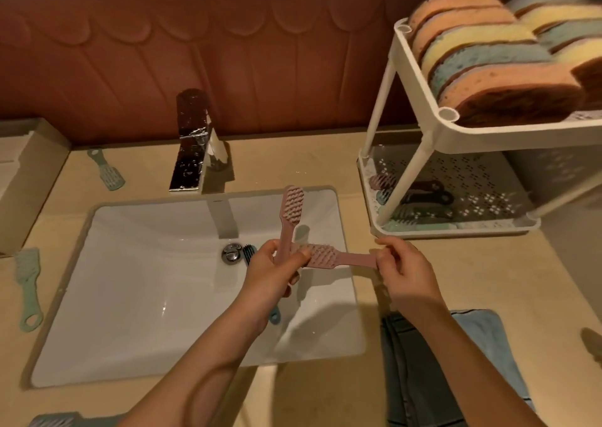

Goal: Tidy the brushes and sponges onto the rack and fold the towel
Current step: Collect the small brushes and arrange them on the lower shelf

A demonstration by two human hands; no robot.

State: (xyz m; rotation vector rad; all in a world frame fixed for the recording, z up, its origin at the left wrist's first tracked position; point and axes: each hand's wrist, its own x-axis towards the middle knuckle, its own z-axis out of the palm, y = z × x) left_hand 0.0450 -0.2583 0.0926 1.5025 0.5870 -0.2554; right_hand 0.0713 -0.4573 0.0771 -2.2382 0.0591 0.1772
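over the sink (pixel 146 280), left hand (pixel 272 272) grips the handle of an upright pink brush (pixel 292 208); right hand (pixel 404 272) pinches the handle end of a second pink brush (pixel 321 256) held crosswise, its head touching the left thumb. sponges (pixel 488 65) fill the rack (pixel 488 130) top tier, dark brushes (pixel 423 192) lie on its lower tier. a green brush (pixel 27 283) lies on the counter (pixel 325 394) left of the sink, towel (pixel 482 335) at near right.

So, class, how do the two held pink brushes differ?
The left brush, in the left hand, points away from the person; the right brush, in the right hand, lies crosswise. The left brush is gripped mid-handle, the right brush pinched at its end. Both pink, same shape.
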